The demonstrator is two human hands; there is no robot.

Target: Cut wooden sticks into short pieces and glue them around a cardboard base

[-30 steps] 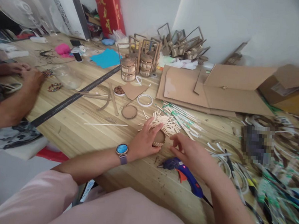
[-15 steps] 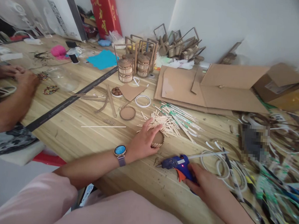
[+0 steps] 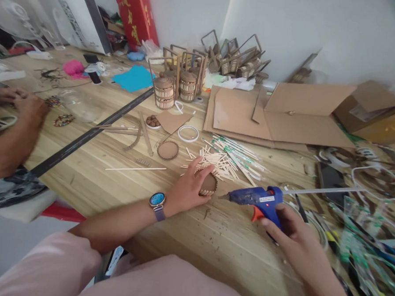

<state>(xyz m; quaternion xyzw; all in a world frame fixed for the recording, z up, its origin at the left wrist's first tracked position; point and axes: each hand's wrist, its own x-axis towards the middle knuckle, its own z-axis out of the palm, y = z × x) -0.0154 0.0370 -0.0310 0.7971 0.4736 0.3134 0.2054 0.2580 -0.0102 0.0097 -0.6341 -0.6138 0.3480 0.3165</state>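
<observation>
My left hand (image 3: 189, 186), with a watch on the wrist, is curled round a small brown cardboard disc (image 3: 209, 184) edged with short sticks, holding it down on the wooden table (image 3: 93, 178). My right hand (image 3: 290, 232) grips the handle of a blue hot glue gun (image 3: 256, 197) with an orange trigger. Its nozzle points left and sits just right of the disc, lifted off the table. A long glue stick juts from the gun's rear. A heap of short wooden sticks (image 3: 221, 160) lies just behind the disc.
Another person's forearm and hands (image 3: 11, 125) rest at the left edge. A second disc (image 3: 168, 150), a white ring (image 3: 188, 133), a long black strip (image 3: 92, 133), small stick lanterns (image 3: 174, 85), flat cardboard (image 3: 272, 116) and tangled wires and tools (image 3: 363, 209) at right crowd the table.
My right hand left the disc, took hold of the glue gun lying on the table, lifted it and turned its nozzle toward the disc. My left hand stayed on the disc.
</observation>
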